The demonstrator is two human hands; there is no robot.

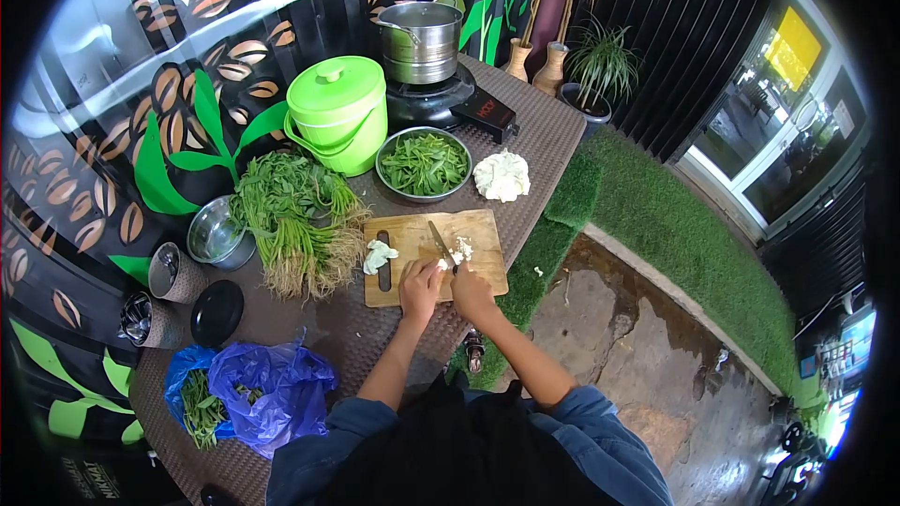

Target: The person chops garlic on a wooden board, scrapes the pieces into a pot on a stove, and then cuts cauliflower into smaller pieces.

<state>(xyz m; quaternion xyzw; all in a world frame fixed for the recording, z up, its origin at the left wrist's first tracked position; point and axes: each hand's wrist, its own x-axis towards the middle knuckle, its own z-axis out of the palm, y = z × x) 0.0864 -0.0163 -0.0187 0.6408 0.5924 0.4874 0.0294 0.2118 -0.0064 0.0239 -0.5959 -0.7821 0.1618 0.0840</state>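
Observation:
My right hand point(472, 294) grips a kitchen knife point(439, 237), its blade pointing away from me over the wooden cutting board point(487, 274). Close beside it, my left hand point(420, 289) is closed, fingertips on a small white piece of cauliflower point(442, 264) near the blade. Small chopped white bits point(462, 248) lie just right of the knife. A pale green-white leafy piece point(379, 257) rests on the board's left side, by the handle slot. Beyond the board sits a larger white cauliflower head point(502, 176) on the table.
Rooted leafy greens point(300, 215) lie left of the board. Behind it stand a bowl of cut greens point(425, 165), a green lidded bucket point(337, 117) and a steel pot point(420, 45) on a stove. Blue plastic bags point(267, 389) and an empty metal bowl point(221, 232) are to the left.

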